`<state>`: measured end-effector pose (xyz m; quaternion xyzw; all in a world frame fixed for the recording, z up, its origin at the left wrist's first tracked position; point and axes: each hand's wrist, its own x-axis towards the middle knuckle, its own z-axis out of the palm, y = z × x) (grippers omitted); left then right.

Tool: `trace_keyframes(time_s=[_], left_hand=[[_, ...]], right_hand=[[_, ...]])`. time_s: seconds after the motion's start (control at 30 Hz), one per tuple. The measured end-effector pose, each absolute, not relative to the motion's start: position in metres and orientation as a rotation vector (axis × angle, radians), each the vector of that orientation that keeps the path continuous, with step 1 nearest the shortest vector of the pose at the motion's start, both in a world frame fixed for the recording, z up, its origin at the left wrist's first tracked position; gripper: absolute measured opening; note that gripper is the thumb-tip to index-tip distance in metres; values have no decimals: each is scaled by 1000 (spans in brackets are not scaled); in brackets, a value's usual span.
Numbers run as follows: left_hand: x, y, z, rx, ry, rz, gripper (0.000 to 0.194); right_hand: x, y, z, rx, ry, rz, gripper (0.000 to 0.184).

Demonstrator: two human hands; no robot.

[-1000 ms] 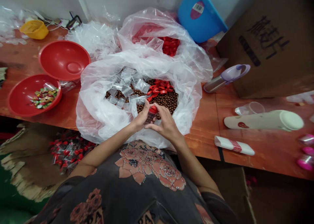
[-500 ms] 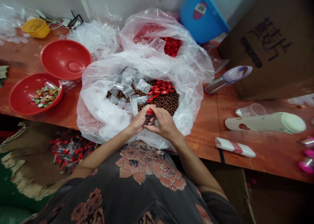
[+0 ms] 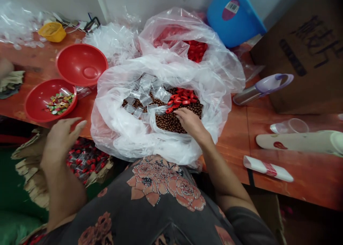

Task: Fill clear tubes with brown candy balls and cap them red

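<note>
Inside the clear plastic sack [image 3: 112, 130] on the worktop [image 3: 300, 173], my right hand [image 3: 190, 121] rests palm down and unclenched on the brown beads [image 3: 171, 122] beside red pieces [image 3: 182, 98], while my left hand [image 3: 60, 141] is raised open, just off the red bowl [image 3: 50, 100].

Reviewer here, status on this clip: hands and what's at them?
Left hand open, raised, empty. Right hand resting on brown balls, red caps by its fingers. Clear plastic bag folded around them.
</note>
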<state>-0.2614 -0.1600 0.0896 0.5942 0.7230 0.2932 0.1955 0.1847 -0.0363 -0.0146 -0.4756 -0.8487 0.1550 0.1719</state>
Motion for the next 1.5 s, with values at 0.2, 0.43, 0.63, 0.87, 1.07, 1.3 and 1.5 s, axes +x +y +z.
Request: trace_keyframes(time_s=[0.2, 0.43, 0.63, 0.87, 1.07, 1.3, 1.5], left_hand=[[-119, -78, 61, 2142, 1590, 746, 19], [-59, -13, 7, 2437, 1576, 188, 31], [-51, -19, 12, 2203, 1461, 413, 28], [3, -13, -22, 1645, 1247, 342, 15], [35, 1, -45, 1367, 1245, 472, 23], [48, 4, -54, 1169, 1071, 610, 21], [49, 3, -56, 1003, 966, 692, 37]], right_hand=[[160, -21, -33, -1231, -2531, 371, 39], [172, -29, -31, -1520, -2416, 264, 19], [197, -39, -20, -1579, -1745, 483, 34], [209, -48, -19, -1414, -1281, 826, 33], [221, -61, -28, -1522, -1362, 697, 26], [231, -67, -29, -1691, -1638, 445, 28], [232, -69, -33, -1729, -1814, 423, 35]])
